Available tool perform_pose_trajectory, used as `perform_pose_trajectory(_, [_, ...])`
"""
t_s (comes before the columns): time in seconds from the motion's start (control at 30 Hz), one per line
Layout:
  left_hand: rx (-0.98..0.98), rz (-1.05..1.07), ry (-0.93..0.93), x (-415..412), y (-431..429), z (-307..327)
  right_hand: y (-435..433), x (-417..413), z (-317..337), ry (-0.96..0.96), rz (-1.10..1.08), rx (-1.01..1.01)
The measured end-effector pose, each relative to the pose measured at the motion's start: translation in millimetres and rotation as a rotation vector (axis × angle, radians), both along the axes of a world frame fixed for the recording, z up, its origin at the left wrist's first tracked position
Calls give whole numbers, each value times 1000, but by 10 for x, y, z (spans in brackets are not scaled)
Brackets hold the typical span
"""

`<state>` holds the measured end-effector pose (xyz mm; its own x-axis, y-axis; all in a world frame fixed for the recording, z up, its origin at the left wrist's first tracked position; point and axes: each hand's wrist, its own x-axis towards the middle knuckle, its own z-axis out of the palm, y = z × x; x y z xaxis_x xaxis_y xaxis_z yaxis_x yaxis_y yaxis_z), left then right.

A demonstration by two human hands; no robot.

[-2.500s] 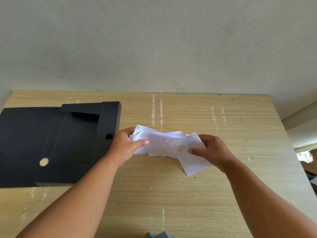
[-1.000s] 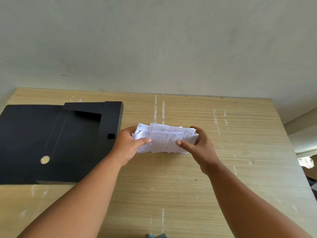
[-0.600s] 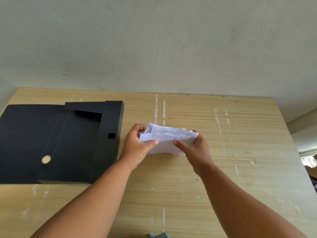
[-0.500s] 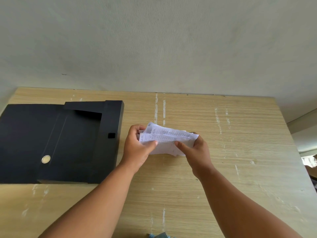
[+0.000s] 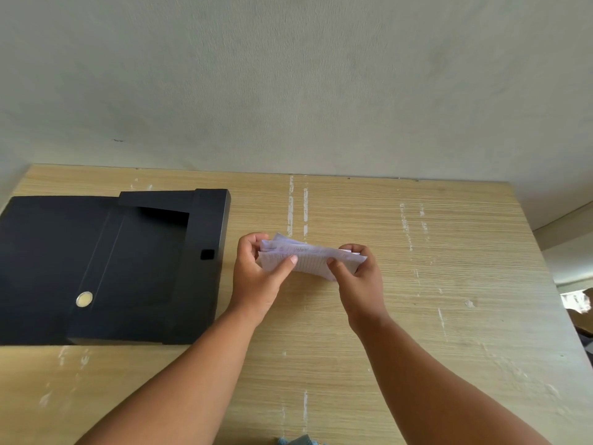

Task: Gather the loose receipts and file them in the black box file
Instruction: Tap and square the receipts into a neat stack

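A bundle of white printed receipts (image 5: 310,259) is held between both hands just above the wooden table (image 5: 449,284), near its middle. My left hand (image 5: 256,277) pinches the bundle's left end, thumb on top. My right hand (image 5: 361,277) grips the right end the same way. The black box file (image 5: 128,268) lies open on the table to the left, its lid flap spread out flat with a round metal snap (image 5: 84,299) on it. The file's right wall is a short gap from my left hand.
A pale wall (image 5: 288,91) rises straight behind the table's far edge. The table's right edge runs diagonally at the right. A small grey-blue object (image 5: 298,440) peeks in at the bottom edge.
The spread receipts have been squeezed into a tighter bundle. My right hand slid in toward the left one, and both hands shifted a little to the right.
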<state>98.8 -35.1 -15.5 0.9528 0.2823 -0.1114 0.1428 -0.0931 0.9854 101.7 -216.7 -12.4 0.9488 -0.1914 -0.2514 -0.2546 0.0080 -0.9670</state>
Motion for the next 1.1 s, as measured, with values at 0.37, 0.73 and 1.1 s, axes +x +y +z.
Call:
perform_pose_trajectory(0.37, [-26, 172, 39, 78, -269, 106, 79, -3, 136, 31, -130, 82])
perform_pose_trajectory(0.73, [-57, 203, 69, 54, -186, -15, 105, -11, 75, 96, -132, 59])
perform_pose_trajectory(1.1, [-102, 80, 85, -7, -145, -14, 113, -42, 67, 104, -105, 61])
